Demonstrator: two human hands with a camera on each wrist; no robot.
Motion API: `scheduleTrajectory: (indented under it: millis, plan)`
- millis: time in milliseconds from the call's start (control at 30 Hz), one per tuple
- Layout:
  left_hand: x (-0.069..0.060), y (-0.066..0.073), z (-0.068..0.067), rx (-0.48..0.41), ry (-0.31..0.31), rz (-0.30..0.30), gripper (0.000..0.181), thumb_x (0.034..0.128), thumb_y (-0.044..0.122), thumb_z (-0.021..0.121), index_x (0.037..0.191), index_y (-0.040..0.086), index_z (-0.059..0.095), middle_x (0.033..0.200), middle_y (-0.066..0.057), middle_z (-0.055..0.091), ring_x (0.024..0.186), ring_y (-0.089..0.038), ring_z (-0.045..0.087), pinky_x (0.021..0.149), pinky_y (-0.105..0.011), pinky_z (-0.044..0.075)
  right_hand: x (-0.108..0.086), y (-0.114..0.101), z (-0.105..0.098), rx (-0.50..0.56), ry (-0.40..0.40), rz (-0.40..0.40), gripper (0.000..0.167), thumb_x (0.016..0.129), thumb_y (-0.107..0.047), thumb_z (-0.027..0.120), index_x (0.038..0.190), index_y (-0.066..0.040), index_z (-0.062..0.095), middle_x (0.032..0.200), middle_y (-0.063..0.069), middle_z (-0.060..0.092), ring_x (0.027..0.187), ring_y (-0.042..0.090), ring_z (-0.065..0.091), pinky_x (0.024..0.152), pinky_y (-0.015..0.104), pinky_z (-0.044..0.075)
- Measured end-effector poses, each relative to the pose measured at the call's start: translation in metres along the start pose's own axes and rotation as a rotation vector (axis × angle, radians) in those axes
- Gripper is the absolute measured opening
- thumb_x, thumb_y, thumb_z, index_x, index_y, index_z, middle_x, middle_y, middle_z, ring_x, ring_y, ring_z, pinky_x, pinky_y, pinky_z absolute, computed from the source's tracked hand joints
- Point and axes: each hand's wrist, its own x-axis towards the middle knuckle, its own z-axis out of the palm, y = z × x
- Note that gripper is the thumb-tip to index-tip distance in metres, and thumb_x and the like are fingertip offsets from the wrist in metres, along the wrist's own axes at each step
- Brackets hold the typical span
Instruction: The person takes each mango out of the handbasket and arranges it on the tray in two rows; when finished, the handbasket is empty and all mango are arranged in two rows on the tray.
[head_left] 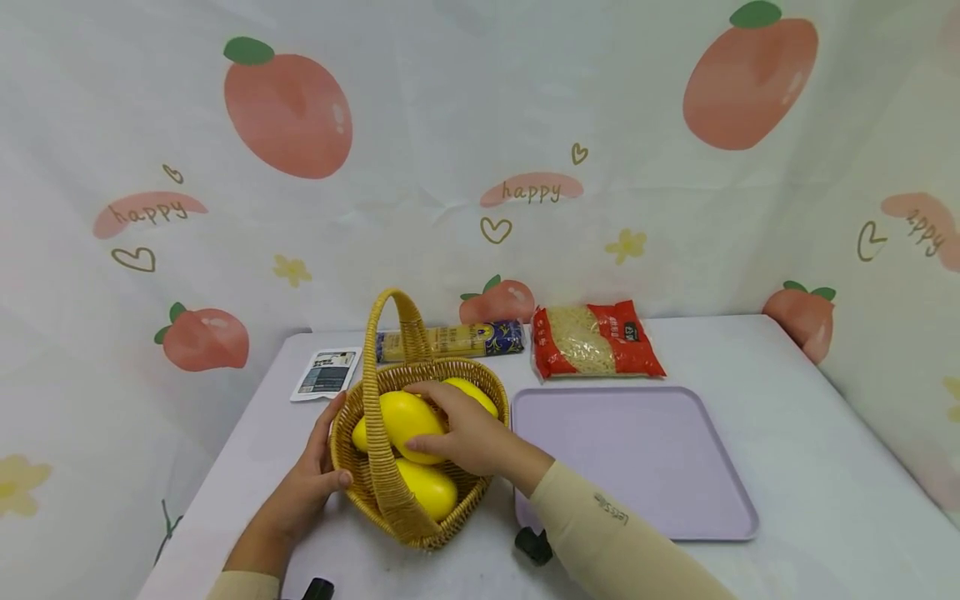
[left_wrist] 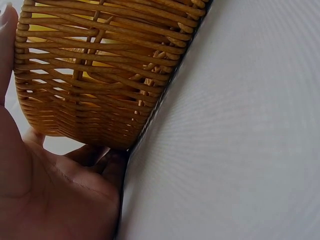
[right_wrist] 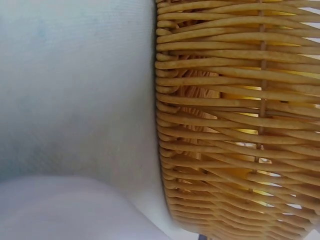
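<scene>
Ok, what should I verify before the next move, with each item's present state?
1. Golden-brown wicker basket steadied: ok, left hand holds its side.
2. Right hand around a smooth yellow oval piece: ok.
3. Grip firm enough to lift: cannot tell.
4. Yellow oval piece fully visible from the head: not ok, right hand and arched wicker handle partly cover it.
5. Flat lavender rectangular tray beside the basket: ok.

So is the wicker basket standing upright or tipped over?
Upright: both wrist views show the basket resting flat on the table, and the head view shows its handle arching above the yellow fruit inside.
</scene>
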Motion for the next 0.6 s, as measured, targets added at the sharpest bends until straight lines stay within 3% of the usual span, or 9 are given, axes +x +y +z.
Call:
scheduleTrajectory:
  millis: [267,433,600]
  plan:
    - [0.0,-0.001,-0.001,0.014,0.003,-0.002,0.115,0.0974,0.032,0.085,0.177,0.031,0.002,0.181,-0.009,-0.003,0.162,-0.039,0.002,0.113,-0.014,0.028,-0.01,-0.001,-0.012,0.119,0.037,-0.015,0.062,0.101,-0.031,0.082,0.157,-0.025,0.056,0.143,-0.009,0.058,0.121,0.02,0.059,0.099,0.038,0.053]
    - [0.0,-0.001,-0.001,0.013,0.002,0.001,0.115,0.0972,0.032,0.085,0.177,0.029,0.001,0.181,-0.009,-0.003,0.162,-0.041,0.001,0.113,-0.014,0.028,-0.02,0.001,-0.023,0.215,0.05,-0.021,0.06,0.102,-0.028,0.08,0.157,-0.027,0.056,0.142,-0.002,0.058,0.121,0.028,0.06,0.09,0.04,0.058]
    - [0.001,-0.002,-0.001,0.009,0.003,-0.005,0.116,0.097,0.032,0.085,0.177,0.029,0.002,0.181,-0.01,-0.003,0.162,-0.04,0.003,0.112,-0.014,0.028,-0.032,0.0,-0.034,0.248,0.077,-0.019,0.061,0.103,-0.027,0.08,0.158,-0.027,0.054,0.143,0.002,0.058,0.12,0.031,0.062,0.091,0.042,0.059]
